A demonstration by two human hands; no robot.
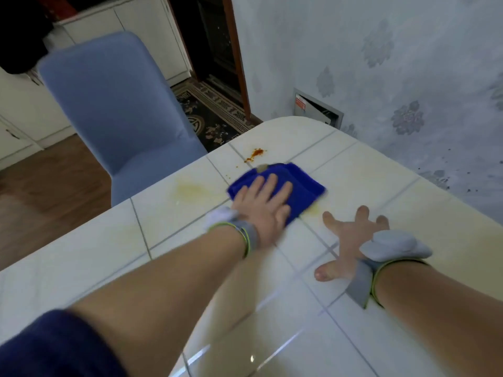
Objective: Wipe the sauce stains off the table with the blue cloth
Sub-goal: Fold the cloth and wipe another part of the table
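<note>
A folded blue cloth (296, 186) lies flat on the white tiled table (353, 170). My left hand (262, 202) presses on the cloth's near left part with straight fingers. An orange-red sauce stain (255, 154) sits just beyond the cloth, near the table's far edge. A pale yellowish smear (190, 190) lies left of the cloth, and a small yellow patch (315, 210) shows at the cloth's near right corner. My right hand (348, 238) rests flat on the table with fingers spread, to the right of the cloth and apart from it.
A blue chair (117, 110) stands against the table's far left edge. A wallpapered wall (394, 63) runs close along the table's right side. Beyond the table are a patterned rug (212, 115), a dark doorway and white cabinets (130, 23).
</note>
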